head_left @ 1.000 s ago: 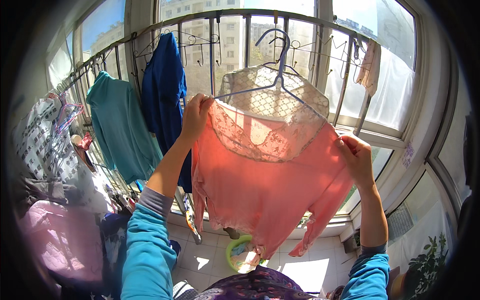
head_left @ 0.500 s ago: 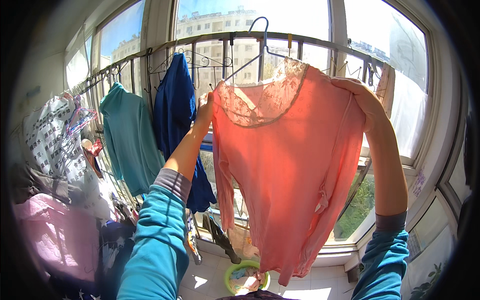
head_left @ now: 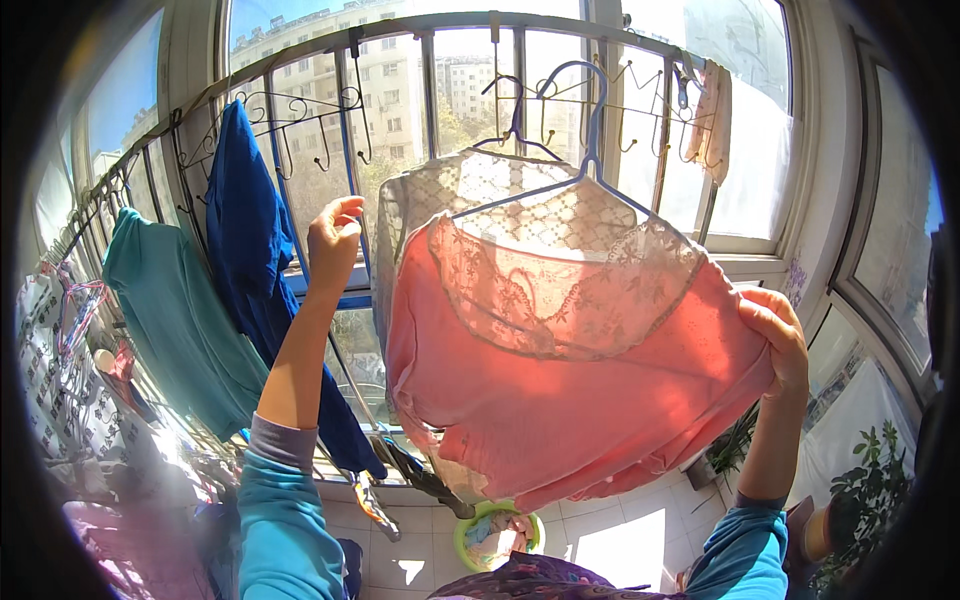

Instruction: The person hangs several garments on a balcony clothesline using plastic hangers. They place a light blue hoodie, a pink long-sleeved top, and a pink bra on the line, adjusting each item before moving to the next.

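Pink shirt (head_left: pixel 590 410) on a hanger (head_left: pixel 592 165).
Right grip (head_left: pixel 775 325) pinches fabric past the hanger's right end; left grip (head_left: pixel 336 238) loosely spread.

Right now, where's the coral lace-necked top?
The top is right of centre in the head view, slim blue hanger in its neckline, right hand gripping its right edge.

Green basin (head_left: pixel 460 543) on the pale tiled floor (head_left: pixel 428 538)

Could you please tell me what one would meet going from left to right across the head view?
Dark-printed white garment, teal top, blue garment, coral top, right grip holding that top's edge, leafy plant.
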A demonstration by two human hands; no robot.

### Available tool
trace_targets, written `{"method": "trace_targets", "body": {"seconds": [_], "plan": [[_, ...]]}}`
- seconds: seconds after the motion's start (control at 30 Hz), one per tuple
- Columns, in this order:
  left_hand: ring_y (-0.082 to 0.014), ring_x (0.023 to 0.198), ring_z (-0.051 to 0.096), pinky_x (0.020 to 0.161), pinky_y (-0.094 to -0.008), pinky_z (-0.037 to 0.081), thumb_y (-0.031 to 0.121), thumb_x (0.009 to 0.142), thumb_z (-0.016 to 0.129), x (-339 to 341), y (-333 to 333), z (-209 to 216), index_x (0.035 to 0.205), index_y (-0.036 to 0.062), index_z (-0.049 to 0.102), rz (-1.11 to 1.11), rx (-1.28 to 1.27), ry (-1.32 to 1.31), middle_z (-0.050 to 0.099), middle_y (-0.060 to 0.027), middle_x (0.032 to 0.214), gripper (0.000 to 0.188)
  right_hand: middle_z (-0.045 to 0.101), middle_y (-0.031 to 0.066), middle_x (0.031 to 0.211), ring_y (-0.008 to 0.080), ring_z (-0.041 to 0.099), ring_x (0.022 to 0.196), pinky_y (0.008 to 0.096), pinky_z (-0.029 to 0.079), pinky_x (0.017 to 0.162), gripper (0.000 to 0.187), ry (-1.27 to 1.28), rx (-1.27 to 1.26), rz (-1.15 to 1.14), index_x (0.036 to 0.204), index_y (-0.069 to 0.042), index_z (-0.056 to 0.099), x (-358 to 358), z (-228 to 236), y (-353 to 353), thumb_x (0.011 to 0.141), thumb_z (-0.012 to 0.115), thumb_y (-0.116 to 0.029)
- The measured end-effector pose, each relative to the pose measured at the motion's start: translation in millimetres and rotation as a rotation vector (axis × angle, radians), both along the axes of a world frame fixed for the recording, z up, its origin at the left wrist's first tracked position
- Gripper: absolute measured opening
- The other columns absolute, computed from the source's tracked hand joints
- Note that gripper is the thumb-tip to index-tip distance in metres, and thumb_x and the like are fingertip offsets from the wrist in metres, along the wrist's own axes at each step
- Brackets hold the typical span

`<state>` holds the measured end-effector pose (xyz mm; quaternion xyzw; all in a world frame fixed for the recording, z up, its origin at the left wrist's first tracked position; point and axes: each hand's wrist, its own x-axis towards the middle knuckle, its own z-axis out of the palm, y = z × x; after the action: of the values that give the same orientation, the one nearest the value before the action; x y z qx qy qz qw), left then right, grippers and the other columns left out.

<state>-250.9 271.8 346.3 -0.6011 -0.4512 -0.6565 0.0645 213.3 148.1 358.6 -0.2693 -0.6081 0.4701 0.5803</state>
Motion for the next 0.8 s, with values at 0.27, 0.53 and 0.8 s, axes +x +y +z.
{"method": "trace_targets", "body": {"seconds": [0.27,0.53,0.8], "plan": [[-0.0291,0.089,0.056,0.081,-0.0349,0.045,-0.001,0.072,0.05,140.6,38.6,12.0,0.088,0.0025,0.063,-0.022,0.185,0.493,0.06,-0.0129,0.098,0.021,0.064,0.0105,0.078,0.013,0.061,0.066,0.0215,0.05,0.061,0.021,-0.016,0.003,-0.332,0.091,0.007,0.059,85.4,-13.8,-47.6,0.076,0.056,-0.007],[-0.0219,0.105,0.05,0.091,-0.0362,0.036,0.019,0.085,0.048,293.6,94.1,7.0,0.099,0.0056,0.061,0.063,0.376,1.02,0.057,-0.0086,0.106,0.024,0.061,0.0129,0.08,0.0122,0.057,0.067,0.0213,0.046,0.063,0.021,-0.039,0.174,-0.59,0.087,0.007,0.054,178.9,10.2,-61.1,0.078,0.054,-0.012],[-0.0215,0.053,0.051,0.061,-0.0349,0.04,0.033,0.087,0.048,317.6,107.6,24.5,0.051,0.0082,0.05,-0.051,0.09,1.12,0.049,-0.0042,0.051,0.044,0.06,0.0085,0.077,0.0115,0.057,0.068,0.0201,0.046,0.065,0.02,0.029,0.256,-0.779,0.089,0.002,0.055,232.5,57.3,-16.7,0.076,0.056,-0.013]]}}
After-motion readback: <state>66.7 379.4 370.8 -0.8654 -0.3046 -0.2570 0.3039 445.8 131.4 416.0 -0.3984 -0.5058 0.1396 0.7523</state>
